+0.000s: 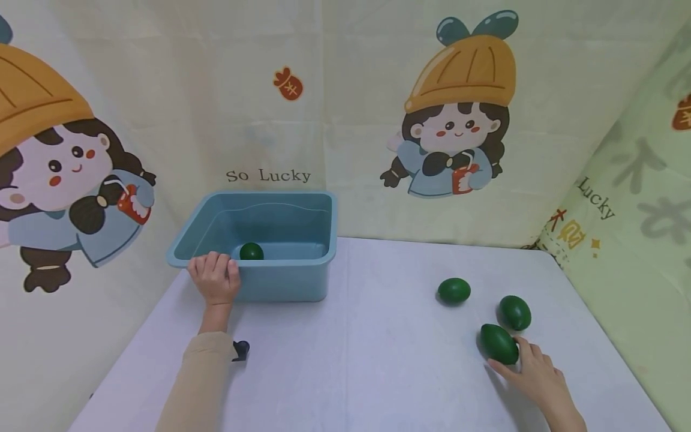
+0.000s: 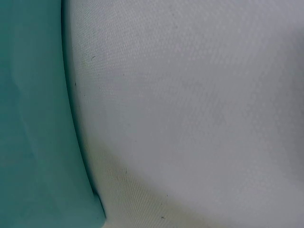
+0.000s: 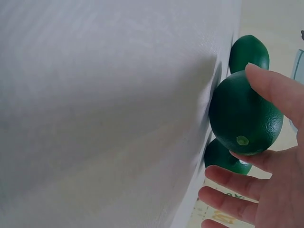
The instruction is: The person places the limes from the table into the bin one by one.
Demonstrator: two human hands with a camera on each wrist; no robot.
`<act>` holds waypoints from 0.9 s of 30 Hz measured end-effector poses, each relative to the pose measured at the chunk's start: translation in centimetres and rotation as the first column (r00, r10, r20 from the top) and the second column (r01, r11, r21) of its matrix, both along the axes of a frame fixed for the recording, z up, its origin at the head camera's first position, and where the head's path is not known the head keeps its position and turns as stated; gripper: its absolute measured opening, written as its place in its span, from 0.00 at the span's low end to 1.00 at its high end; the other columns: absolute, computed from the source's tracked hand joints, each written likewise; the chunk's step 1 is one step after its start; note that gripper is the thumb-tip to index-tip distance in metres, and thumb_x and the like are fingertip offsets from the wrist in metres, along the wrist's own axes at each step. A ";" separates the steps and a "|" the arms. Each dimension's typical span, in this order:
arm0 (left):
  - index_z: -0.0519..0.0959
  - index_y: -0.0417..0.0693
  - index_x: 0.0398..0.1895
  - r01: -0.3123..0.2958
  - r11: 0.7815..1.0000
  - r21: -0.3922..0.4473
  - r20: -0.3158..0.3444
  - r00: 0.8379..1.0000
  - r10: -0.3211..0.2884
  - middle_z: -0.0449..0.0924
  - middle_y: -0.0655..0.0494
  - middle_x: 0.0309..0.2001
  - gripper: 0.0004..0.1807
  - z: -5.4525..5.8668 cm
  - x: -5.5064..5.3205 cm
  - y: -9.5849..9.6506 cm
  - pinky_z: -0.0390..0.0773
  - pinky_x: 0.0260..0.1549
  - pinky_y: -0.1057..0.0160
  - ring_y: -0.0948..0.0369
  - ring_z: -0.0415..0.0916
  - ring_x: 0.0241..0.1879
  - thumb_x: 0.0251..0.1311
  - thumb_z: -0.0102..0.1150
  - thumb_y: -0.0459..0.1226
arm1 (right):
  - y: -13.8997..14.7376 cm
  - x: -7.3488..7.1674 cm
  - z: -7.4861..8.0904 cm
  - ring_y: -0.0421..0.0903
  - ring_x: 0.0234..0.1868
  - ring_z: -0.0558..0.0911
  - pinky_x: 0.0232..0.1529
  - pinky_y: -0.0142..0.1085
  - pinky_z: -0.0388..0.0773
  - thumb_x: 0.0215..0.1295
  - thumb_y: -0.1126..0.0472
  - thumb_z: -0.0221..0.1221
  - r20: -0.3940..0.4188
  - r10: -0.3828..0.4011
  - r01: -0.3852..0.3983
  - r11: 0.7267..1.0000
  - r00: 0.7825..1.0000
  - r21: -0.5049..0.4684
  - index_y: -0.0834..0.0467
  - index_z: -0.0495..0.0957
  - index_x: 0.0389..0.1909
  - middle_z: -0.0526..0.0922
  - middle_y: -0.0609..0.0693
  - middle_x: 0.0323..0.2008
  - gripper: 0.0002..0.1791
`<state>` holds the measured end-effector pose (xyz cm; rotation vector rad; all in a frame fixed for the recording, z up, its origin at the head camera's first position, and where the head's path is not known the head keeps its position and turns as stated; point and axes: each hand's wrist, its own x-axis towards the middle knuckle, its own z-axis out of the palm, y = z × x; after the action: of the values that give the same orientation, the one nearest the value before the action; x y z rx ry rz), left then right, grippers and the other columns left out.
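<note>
At the left, my left hand [image 1: 215, 279] grips the near rim of a blue plastic bin [image 1: 283, 282], fingers curled over the edge. Inside the bin lies one green lime [image 1: 251, 251], partly hidden by the front wall. On the right, my right hand [image 1: 541, 379] pinches a glossy dark green lime [image 1: 498, 344] between thumb and index finger. The right wrist view shows this lime [image 3: 244, 116] with its pale stem scar, low over the cloth, while the other fingers stay spread. Close behind it sits a second lime [image 1: 515, 312]; another lime [image 1: 454, 291] lies farther left.
A white cloth [image 1: 388, 342] covers the table. A small black object [image 1: 242, 350] shows beside the left sleeve [image 1: 200, 372]. Printed curtains [image 1: 361, 138] hang behind the table and along both sides, close to the bin's back.
</note>
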<state>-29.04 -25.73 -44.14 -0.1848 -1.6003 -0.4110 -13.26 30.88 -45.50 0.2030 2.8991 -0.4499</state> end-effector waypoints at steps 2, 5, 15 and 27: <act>0.68 0.35 0.14 0.000 1.000 0.002 -0.003 1.000 0.000 0.67 0.40 0.18 0.28 0.0 -0.1 0.0 0.56 0.35 0.45 0.44 0.60 0.24 0.60 0.37 0.49 | 0.0 0.0 0.0 0.76 0.52 0.60 0.44 0.66 0.61 0.54 0.31 0.49 0.001 0.000 0.000 1.000 1.000 0.000 0.76 0.51 0.60 0.57 0.79 0.53 0.54; 0.68 0.35 0.14 0.001 1.000 0.007 -0.005 1.000 -0.001 0.66 0.40 0.18 0.29 0.0 -0.1 0.1 0.55 0.35 0.45 0.44 0.60 0.24 0.61 0.36 0.50 | 0.0 -0.1 -0.1 0.76 0.52 0.61 0.43 0.66 0.61 0.54 0.31 0.50 -0.007 0.002 -0.002 1.000 1.000 0.003 0.77 0.51 0.60 0.58 0.79 0.53 0.54; 0.69 0.34 0.15 -0.002 1.000 0.002 0.015 1.000 0.002 0.67 0.40 0.19 0.28 0.0 0.2 0.1 0.56 0.36 0.45 0.44 0.61 0.25 0.60 0.37 0.49 | 0.0 -0.5 -0.6 0.75 0.49 0.64 0.41 0.64 0.63 0.54 0.31 0.50 -0.030 0.014 -0.013 1.000 0.999 0.025 0.76 0.52 0.58 0.61 0.79 0.51 0.53; 0.69 0.35 0.15 0.013 1.000 0.002 -0.005 1.000 -0.013 0.66 0.41 0.18 0.24 0.0 0.2 0.1 0.55 0.36 0.45 0.45 0.60 0.25 0.57 0.40 0.46 | -0.2 -0.7 -0.5 0.74 0.47 0.66 0.40 0.63 0.64 0.53 0.31 0.50 -0.032 0.007 -0.006 1.000 0.999 0.025 0.76 0.52 0.57 0.63 0.78 0.48 0.52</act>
<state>-28.87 -25.60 -44.09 -0.1950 -1.5948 -0.4223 -13.94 30.70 -46.01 0.1919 2.9374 -0.4203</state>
